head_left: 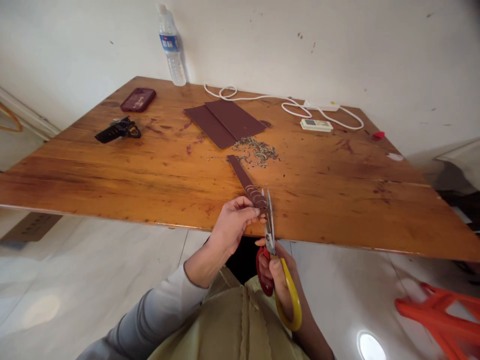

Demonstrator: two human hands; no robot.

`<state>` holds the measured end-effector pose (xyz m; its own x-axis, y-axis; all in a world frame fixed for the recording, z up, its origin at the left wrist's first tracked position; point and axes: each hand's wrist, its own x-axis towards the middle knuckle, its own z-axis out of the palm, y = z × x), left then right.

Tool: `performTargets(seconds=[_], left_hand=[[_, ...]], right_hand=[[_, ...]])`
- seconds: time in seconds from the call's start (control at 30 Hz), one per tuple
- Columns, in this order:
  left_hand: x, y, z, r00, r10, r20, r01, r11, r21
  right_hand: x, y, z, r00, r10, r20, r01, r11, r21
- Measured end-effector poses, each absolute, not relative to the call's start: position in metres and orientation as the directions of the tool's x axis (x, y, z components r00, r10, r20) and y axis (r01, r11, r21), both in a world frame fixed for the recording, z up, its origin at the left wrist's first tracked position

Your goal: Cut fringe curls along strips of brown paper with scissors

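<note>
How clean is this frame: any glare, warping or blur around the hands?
Head view: wide-angle lens bows the table edge; a bright glare spot on the floor; left hand, strip and scissors in the right hand are sharp.

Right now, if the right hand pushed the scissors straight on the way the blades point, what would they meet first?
The right hand holds the scissors pointing up along the dark strip pinched by the left hand. Probably more strip first, then the shavings pile; depth is unclear.
</note>
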<state>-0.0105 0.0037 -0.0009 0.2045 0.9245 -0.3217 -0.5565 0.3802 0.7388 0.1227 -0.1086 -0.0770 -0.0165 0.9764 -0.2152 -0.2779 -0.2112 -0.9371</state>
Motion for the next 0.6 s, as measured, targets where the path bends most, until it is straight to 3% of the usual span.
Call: performTargets(seconds=[0.33, 0.6], left_hand=[[-0.0111, 0.0042, -0.0021, 0.199, 0.925, -0.323, -0.503, 0.379, 0.777], [-0.0123, 0.0042, -0.0046, 0.225, 0.929, -0.294, -0.509, 0.369, 0.778]], right_hand=[[0.1193, -0.1031, -0.0784, 0.048, 0.994, -0.098, -0.213, -0.086, -0.973], [0.1242, -0.1086, -0.075, 0.009, 0.981, -0.196, -0.256, -0.187, -0.948]])
